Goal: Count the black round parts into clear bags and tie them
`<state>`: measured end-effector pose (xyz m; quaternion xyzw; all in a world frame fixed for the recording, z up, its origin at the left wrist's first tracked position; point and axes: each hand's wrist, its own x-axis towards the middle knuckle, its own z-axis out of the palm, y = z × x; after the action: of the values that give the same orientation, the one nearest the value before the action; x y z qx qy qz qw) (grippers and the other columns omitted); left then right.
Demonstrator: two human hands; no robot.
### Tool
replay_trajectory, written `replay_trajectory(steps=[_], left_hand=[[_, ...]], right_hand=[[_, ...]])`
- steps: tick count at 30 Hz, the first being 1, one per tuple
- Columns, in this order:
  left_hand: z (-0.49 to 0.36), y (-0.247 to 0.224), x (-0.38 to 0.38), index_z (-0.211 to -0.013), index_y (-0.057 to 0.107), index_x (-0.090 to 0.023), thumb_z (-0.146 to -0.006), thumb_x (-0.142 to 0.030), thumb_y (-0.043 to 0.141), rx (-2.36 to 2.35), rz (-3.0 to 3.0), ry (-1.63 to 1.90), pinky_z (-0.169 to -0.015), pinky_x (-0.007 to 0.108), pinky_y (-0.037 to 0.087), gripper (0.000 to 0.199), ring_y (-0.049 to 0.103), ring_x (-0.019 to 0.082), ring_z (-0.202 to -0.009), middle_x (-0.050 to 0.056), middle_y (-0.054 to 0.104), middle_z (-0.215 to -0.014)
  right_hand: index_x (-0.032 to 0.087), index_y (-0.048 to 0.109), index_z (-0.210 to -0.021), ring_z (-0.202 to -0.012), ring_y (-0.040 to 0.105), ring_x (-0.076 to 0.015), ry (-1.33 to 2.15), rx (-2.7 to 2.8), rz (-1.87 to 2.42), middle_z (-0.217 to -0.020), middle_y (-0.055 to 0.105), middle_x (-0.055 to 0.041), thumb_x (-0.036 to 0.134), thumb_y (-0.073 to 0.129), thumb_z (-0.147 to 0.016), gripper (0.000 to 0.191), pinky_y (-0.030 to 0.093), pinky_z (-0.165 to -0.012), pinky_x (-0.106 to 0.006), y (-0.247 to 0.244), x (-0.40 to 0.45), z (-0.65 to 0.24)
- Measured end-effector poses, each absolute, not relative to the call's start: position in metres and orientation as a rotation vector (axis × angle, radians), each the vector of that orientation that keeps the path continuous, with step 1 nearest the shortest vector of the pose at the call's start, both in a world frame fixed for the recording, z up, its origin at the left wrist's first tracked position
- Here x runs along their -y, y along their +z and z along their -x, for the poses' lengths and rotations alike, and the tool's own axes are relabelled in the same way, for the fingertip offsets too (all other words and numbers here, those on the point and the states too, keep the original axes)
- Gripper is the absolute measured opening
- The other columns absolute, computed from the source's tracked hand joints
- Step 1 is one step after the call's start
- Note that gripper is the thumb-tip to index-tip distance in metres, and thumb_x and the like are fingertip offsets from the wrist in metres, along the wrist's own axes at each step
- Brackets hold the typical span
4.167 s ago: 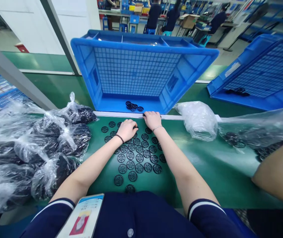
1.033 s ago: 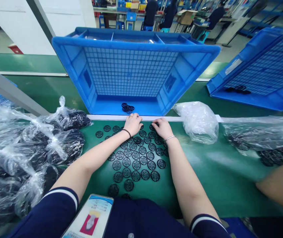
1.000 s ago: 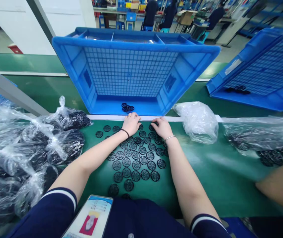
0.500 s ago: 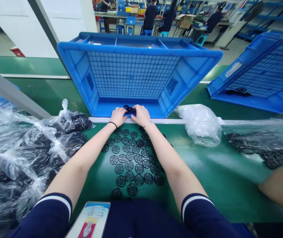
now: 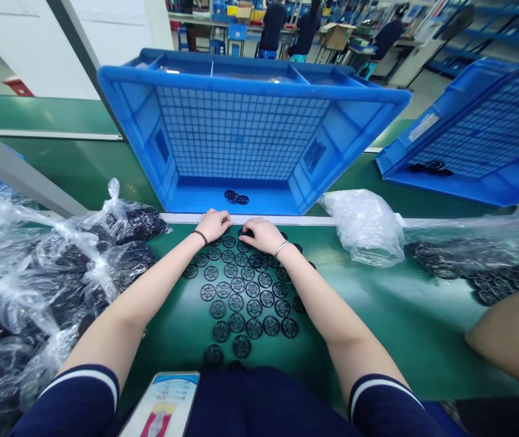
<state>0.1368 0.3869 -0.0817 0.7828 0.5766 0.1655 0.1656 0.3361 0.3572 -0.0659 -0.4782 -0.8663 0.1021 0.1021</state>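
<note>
Many black spoked discs (image 5: 236,285), like small wheels, lie spread over the green tabletop between my forearms. At the far end of this spread, my left hand (image 5: 215,225) has its fingers curled down with the tips close together on a dark disc, mostly hidden. Beside it, my right hand (image 5: 263,235) has thumb and fingertips around another black disc (image 5: 244,232), partly covered by the fingers. Just beyond both hands, a few linked or overlapping discs (image 5: 236,198) rest inside the large blue crate (image 5: 236,91), which is tipped with its opening facing me.
Knotted clear bags of black parts (image 5: 122,267) crowd the left side. A crumpled plastic bag (image 5: 366,227) lies right of the crate. Farther right are a second blue crate (image 5: 423,130), more black discs (image 5: 496,279) under plastic, and another person's arm (image 5: 509,340).
Both hands have let go of the discs in the crate and drawn back toward me. They have come down onto discs at the far end of the spread, the right hand also shifting right.
</note>
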Motion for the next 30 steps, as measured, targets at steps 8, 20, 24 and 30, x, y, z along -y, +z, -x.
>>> replay_trajectory(steps=[8, 20, 24, 30], left_hand=[[-0.141, -0.073, -0.419, -0.116, 0.064, -0.019, -0.087, -0.019, 0.056, -1.634, -2.309, 0.560, -0.104, 0.041, 0.039, 0.029, 0.050, 0.028, -0.119, 0.011, 0.061, -0.125], [-0.143, -0.085, -0.406, -0.110, 0.061, -0.016, -0.095, -0.025, 0.047, -1.690, -2.150, 0.543, -0.082, 0.033, 0.048, 0.022, 0.062, 0.021, -0.085, 0.007, 0.068, -0.083], [-0.139, -0.079, -0.395, -0.085, 0.067, -0.020, -0.085, -0.028, 0.063, -1.696, -2.182, 0.547, -0.094, 0.040, 0.044, 0.010, 0.055, 0.028, -0.107, 0.009, 0.065, -0.103], [-0.107, -0.068, -0.400, -0.097, 0.066, -0.019, -0.085, -0.029, 0.058, -1.927, -2.086, 0.726, -0.103, 0.050, 0.037, 0.018, 0.043, 0.036, -0.123, 0.014, 0.056, -0.122]], right_hand=[[0.014, 0.061, -0.119, -0.117, 0.053, -0.0267, 0.174, 2.352, 1.621, -0.122, 0.063, -0.0146, 0.019, 0.050, -0.091, 0.030, 0.044, -0.099, -0.041, -0.063, -0.417, -0.321], [0.015, 0.062, -0.111, -0.101, 0.061, -0.0264, 0.254, 2.284, 1.699, -0.108, 0.068, -0.0146, 0.024, 0.036, -0.098, 0.030, 0.047, -0.087, -0.037, -0.072, -0.419, -0.333], [0.018, 0.065, -0.100, -0.093, 0.062, -0.0224, 0.389, 2.345, 1.610, -0.098, 0.069, -0.0094, 0.027, 0.040, -0.098, 0.026, 0.047, -0.085, -0.032, -0.069, -0.404, -0.342], [0.017, 0.067, -0.096, -0.093, 0.059, -0.0245, 0.341, 2.212, 1.591, -0.094, 0.066, -0.0102, 0.025, 0.046, -0.091, 0.023, 0.046, -0.089, -0.038, -0.064, -0.386, -0.373]])
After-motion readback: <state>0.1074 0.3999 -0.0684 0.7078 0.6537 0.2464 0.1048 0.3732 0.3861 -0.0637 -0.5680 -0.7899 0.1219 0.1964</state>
